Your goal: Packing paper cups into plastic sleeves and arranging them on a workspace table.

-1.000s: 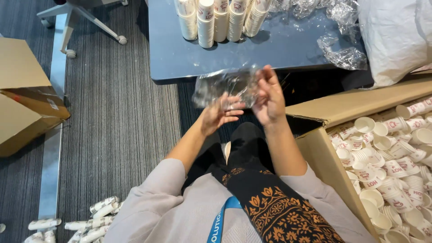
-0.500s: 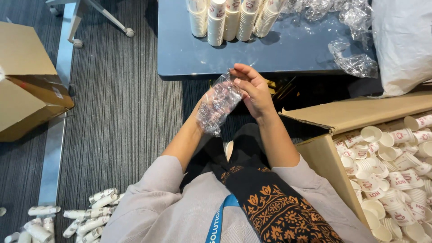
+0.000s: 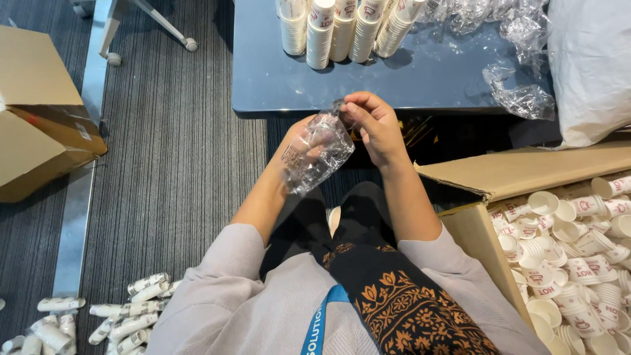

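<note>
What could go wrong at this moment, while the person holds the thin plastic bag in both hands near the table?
The clear thin plastic bag is pinched at its top by the right hand while the left hand sits inside it; a hard pull might tear the film. The stacks of white paper cups stand near the edge of the dark blue table, so a raised hand could perhaps tip them.

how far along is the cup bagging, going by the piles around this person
Done: a pile of small wrapped cup bundles lies on the grey carpet at lower left. In hand: the left hand is inside a clear crinkly plastic bag, while the right hand pinches its top edge. Left: tall stacks of white paper cups wait on the dark blue table, and the brown cardboard box on the right holds many loose white cups.
</note>
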